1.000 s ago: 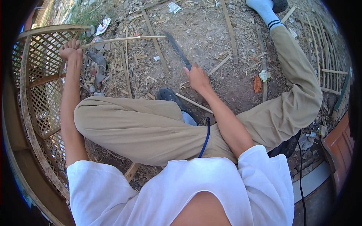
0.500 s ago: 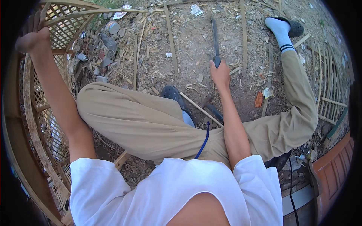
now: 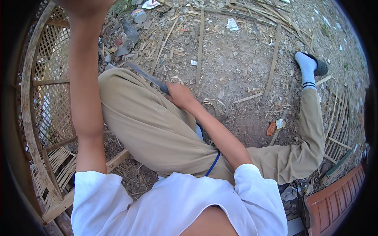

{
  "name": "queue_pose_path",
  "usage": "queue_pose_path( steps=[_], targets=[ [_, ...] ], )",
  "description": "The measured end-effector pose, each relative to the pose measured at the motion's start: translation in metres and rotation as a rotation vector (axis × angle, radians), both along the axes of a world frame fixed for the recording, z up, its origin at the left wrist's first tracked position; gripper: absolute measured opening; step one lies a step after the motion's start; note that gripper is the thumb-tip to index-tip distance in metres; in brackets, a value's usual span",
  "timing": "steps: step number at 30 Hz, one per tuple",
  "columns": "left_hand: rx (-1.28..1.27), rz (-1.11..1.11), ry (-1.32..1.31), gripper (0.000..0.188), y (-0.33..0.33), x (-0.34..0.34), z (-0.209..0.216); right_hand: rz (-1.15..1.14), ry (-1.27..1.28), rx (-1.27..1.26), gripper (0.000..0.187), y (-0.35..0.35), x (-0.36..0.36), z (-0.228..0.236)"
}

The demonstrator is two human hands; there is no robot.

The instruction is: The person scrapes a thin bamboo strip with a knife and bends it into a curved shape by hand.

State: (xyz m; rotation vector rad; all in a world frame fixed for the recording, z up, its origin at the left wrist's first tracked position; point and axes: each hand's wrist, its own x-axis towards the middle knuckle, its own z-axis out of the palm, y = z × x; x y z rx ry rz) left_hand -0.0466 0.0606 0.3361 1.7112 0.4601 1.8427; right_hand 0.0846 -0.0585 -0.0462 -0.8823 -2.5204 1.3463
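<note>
My right hand (image 3: 180, 95) is closed round the handle of a machete (image 3: 147, 76). Its long dark blade points up and left, over my bent left knee. At the top left edge, my left hand (image 3: 88, 5) is raised on a stretched arm. The picture's edge cuts off its fingers, so I cannot see what they hold. Beside that arm stands a woven bamboo lattice panel (image 3: 55, 51) in a curved wooden frame (image 3: 27, 92).
Split bamboo strips (image 3: 200, 47) lie on the dirt among chips and litter. A slatted bamboo piece (image 3: 339, 118) lies at the right. Lower right is a reddish-brown plastic panel (image 3: 334, 200). A round tub (image 3: 139, 16) and stones are at upper left.
My right hand has swung left with the machete, from pointing straight ahead to lying across toward my left knee. My left hand has moved up and right, partly out of view. The view has shifted.
</note>
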Motion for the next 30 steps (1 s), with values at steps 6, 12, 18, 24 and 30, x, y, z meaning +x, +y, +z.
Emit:
queue_pose_path(
  steps=[6, 12, 18, 24, 30],
  targets=[
    [-0.139, -0.139, -0.032, 0.047, 0.015, 0.032, -0.011, 0.198, -0.048, 0.231, 0.023, -0.03, -0.09, -0.052],
    [-0.196, 0.211, 0.043, 0.046, 0.028, 0.034, -0.022, 0.252, -0.079, 0.32, 0.02, -0.045, -0.117, -0.083],
    [-0.222, 0.122, 0.013, 0.049, 0.037, 0.03, -0.034, 0.247, 0.26, 0.29, 0.018, -0.062, -0.095, -0.073],
    [-0.26, 0.044, -0.098, 0.05, 0.04, 0.045, -0.036, -0.116, 0.476, 0.255, 0.014, -0.023, 0.043, -0.02],
    [-0.363, -0.058, -0.248, 0.05, 0.049, 0.044, -0.042, -0.728, 0.309, 0.474, 0.011, 0.103, 0.163, 0.079]
  ],
)
